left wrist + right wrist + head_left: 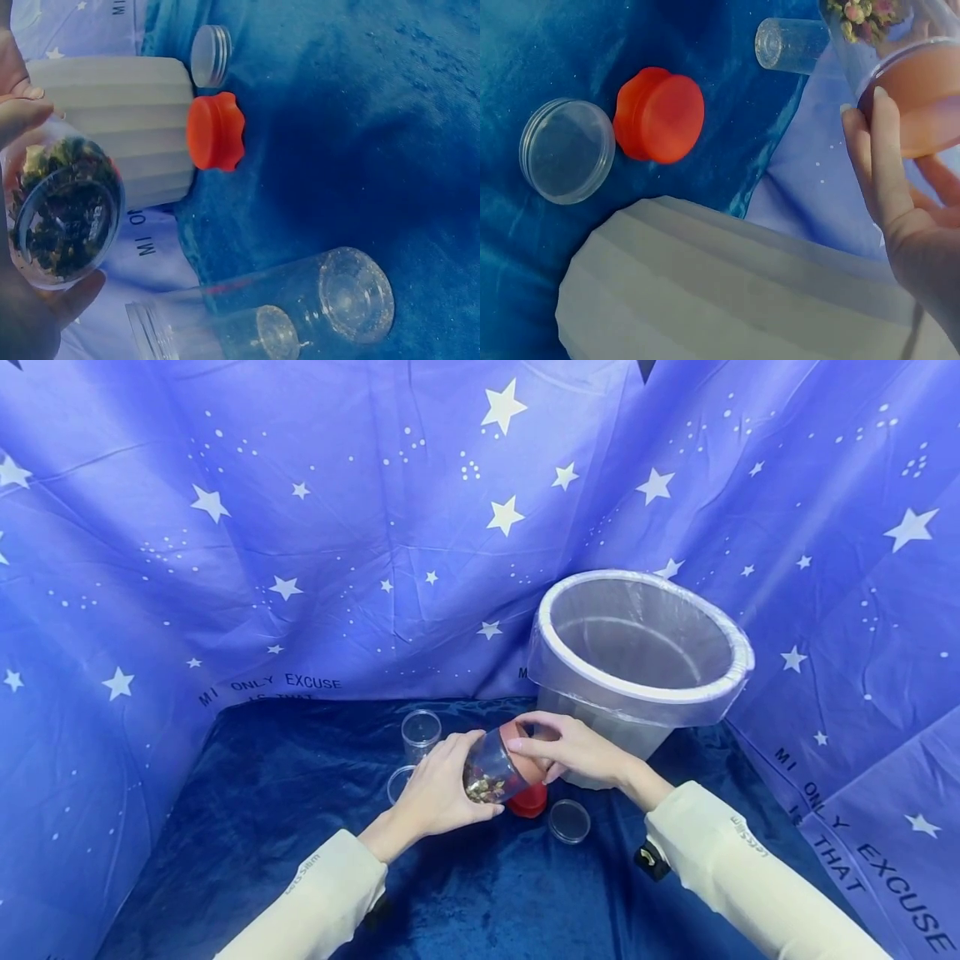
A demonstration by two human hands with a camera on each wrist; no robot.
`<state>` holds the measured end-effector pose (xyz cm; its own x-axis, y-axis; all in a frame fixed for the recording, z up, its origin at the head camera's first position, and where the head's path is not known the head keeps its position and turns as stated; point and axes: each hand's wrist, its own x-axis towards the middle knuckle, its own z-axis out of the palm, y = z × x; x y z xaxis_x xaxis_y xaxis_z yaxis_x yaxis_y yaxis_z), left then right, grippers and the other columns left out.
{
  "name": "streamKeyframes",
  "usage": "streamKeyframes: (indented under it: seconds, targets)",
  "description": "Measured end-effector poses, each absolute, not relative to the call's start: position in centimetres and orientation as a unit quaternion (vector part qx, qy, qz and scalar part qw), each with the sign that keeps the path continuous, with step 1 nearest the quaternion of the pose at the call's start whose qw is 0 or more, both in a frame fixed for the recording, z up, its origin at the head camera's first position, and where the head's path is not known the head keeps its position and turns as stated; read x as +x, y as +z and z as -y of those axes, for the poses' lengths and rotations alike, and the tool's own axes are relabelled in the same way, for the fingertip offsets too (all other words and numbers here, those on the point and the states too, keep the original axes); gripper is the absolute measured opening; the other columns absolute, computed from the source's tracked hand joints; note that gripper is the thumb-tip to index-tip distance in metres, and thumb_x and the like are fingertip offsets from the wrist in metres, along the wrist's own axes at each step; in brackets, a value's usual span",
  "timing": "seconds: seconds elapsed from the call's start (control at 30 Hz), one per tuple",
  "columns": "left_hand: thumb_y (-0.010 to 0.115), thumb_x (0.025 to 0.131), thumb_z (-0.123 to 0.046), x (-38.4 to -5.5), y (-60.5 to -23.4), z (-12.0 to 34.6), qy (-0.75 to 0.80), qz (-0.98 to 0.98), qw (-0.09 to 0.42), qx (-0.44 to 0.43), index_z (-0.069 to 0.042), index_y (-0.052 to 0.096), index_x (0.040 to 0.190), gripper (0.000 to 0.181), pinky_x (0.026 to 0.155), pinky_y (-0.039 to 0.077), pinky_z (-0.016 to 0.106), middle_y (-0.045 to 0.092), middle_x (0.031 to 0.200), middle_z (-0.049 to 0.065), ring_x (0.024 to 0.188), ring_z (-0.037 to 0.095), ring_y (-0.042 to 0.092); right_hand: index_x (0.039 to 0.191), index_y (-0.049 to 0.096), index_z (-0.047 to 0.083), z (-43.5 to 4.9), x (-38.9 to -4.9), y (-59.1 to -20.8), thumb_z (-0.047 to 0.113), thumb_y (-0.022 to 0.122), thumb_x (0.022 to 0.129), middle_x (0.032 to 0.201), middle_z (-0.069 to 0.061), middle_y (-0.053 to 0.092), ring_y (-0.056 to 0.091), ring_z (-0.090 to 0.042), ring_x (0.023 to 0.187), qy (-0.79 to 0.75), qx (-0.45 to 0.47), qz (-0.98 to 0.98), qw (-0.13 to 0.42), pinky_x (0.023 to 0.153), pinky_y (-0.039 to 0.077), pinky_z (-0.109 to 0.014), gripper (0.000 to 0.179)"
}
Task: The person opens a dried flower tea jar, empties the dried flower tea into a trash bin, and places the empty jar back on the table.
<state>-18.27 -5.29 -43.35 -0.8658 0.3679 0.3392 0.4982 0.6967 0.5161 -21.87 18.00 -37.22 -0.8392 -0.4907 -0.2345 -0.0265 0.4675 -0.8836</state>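
A clear jar (491, 770) with dried flower buds (861, 16) inside is held tilted above the cloth. My left hand (442, 783) grips the jar's body, thumb on the near side; its round base (67, 217) faces the left wrist camera. At the jar's other end sits an orange cap-like piece (922, 97). My right hand (581, 749) holds this piece between thumb and fingers; whether it is loose from the jar I cannot tell. Below lies a red scalloped-edge lid (215, 131), with a clear round lid (566, 152) beside it.
Two clear open containers, a smaller one (422, 731) and a wider one (352, 296), stand left of the jar. A ribbed pale bin (120, 124) with a white rim (641, 689) and plastic liner stands behind the right hand. Dark blue cloth (480, 893) covers the table; a starry curtain (360, 527) surrounds it.
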Motion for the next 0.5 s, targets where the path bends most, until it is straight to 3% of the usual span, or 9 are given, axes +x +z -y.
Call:
streamKeyframes:
  seconds: [0.2, 0.4, 0.5]
  targets:
    - [0.085, 0.063, -0.05, -18.2, -43.3, 5.5, -0.332, 0.912, 0.079, -0.229, -0.013, 0.048, 0.138, 0.092, 0.093, 0.053, 0.042, 0.061, 0.126, 0.004, 0.111, 0.02, 0.06, 0.148, 0.04, 0.01, -18.5, -22.1, -36.9, 0.024, 0.068, 0.092, 0.136, -0.021, 0.052, 0.063, -0.026, 0.11, -0.521, -0.219, -0.78, 0.267, 0.085, 0.057, -0.036, 0.063]
    - [0.087, 0.063, -0.049, -18.3, -43.1, 5.5, -0.394, 0.894, 0.043, -0.21, -0.016, 0.047, 0.139, 0.092, 0.097, 0.051, 0.041, 0.061, 0.129, 0.001, 0.115, 0.017, 0.06, 0.149, 0.039, 0.009, -18.9, -22.3, -36.2, 0.02, 0.07, 0.09, 0.146, -0.018, 0.048, 0.056, -0.036, 0.125, -0.482, -0.297, -0.792, 0.229, 0.096, 0.052, -0.036, 0.067]
    - [0.088, 0.062, -0.047, -18.3, -42.9, 5.5, -0.406, 0.89, 0.04, -0.206, -0.017, 0.048, 0.139, 0.092, 0.097, 0.05, 0.04, 0.06, 0.129, 0.0, 0.115, 0.016, 0.059, 0.148, 0.042, 0.012, -18.8, -22.3, -36.0, 0.024, 0.068, 0.092, 0.146, -0.013, 0.05, 0.052, -0.033, 0.13, -0.47, -0.298, -0.803, 0.213, 0.102, 0.047, -0.04, 0.063]
